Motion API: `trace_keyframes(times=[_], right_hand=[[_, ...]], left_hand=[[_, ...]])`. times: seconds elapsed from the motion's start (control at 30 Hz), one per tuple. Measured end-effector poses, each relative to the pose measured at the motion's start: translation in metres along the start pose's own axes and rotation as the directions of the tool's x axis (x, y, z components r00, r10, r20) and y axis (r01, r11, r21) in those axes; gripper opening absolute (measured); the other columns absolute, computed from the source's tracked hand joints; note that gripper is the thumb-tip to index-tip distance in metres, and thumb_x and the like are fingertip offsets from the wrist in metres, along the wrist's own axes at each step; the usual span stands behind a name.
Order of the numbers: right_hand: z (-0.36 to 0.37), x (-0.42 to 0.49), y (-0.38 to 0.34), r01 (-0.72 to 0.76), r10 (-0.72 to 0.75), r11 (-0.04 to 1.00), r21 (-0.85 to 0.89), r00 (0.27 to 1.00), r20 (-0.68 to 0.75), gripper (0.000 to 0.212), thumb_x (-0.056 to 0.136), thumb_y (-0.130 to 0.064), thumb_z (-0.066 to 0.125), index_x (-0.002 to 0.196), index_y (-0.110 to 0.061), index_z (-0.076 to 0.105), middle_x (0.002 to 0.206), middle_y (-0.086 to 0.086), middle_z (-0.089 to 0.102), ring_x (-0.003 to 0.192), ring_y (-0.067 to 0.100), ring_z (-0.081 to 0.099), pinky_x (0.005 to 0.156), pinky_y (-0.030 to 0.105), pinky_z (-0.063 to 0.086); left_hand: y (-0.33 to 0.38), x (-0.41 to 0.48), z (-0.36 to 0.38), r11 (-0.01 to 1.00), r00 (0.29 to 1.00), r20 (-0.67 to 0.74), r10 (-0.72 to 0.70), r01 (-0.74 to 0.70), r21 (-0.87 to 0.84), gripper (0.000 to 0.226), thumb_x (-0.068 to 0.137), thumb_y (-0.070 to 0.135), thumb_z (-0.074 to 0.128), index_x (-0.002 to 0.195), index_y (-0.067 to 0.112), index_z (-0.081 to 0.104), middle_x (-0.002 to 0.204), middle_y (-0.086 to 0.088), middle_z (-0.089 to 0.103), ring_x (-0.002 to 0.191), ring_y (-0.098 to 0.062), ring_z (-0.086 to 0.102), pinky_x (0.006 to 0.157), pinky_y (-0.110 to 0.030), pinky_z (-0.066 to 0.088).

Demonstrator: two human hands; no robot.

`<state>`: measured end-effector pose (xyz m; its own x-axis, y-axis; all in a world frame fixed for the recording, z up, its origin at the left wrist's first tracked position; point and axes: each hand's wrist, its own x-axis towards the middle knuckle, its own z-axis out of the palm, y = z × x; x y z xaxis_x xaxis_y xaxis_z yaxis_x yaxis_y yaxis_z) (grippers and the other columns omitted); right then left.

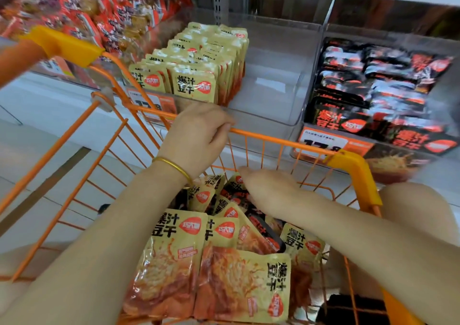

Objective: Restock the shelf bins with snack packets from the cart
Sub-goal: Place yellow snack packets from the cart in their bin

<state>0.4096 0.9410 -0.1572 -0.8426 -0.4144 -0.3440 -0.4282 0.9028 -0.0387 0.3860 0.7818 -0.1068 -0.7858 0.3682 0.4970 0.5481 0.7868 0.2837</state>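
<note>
One cart, three bins, two hands

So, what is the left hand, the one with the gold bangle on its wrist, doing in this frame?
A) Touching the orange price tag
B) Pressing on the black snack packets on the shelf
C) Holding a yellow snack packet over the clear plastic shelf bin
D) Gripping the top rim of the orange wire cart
D: the left hand has its fingers curled over the top rim of the orange wire cart and holds no packet.
</note>
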Motion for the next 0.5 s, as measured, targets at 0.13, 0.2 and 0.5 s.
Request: trace_keyframes(times=[0.13, 0.2, 0.5], right_hand=[[0.004, 0.003, -0.005, -0.053, 0.053, 0.999, -0.003, 0.998, 0.017, 0.080, 0.085, 0.009, 0.048, 0.150, -0.007, 0.002, 0.065, -0.002, 0.039, 0.050, 0.015, 0.036, 0.043, 0.026, 0.030], [0.005, 0.002, -0.010, -0.061, 0.061, 0.996, -0.061, 0.998, -0.012, 0.083, 0.084, 0.011, 0.050, 0.149, -0.002, 0.001, 0.064, -0.001, 0.041, 0.049, 0.016, 0.035, 0.040, 0.027, 0.026], [0.025, -0.004, -0.022, -0.008, -0.032, 0.965, -0.263, 0.988, -0.149, 0.078, 0.086, 0.010, 0.044, 0.147, 0.006, -0.004, 0.096, 0.002, 0.062, 0.074, 0.017, 0.061, 0.041, 0.026, 0.017]], left_hand=[[-0.001, 0.000, 0.001, 1.000, 1.000, 0.007, -0.012, 0.012, -0.002, 0.030, 0.088, 0.020, 0.042, 0.093, 0.007, 0.069, 0.089, -0.006, 0.067, 0.089, -0.027, 0.057, 0.083, -0.025, 0.035], [-0.002, 0.000, 0.002, 1.000, 1.000, 0.010, -0.014, 0.014, -0.006, 0.031, 0.088, 0.020, 0.042, 0.093, 0.007, 0.069, 0.089, -0.006, 0.067, 0.090, -0.026, 0.058, 0.084, -0.024, 0.034], [0.001, 0.000, 0.002, 1.000, 1.000, 0.001, -0.010, 0.010, -0.013, 0.030, 0.086, 0.020, 0.042, 0.090, 0.007, 0.069, 0.086, -0.005, 0.066, 0.086, -0.027, 0.058, 0.083, -0.027, 0.035]])
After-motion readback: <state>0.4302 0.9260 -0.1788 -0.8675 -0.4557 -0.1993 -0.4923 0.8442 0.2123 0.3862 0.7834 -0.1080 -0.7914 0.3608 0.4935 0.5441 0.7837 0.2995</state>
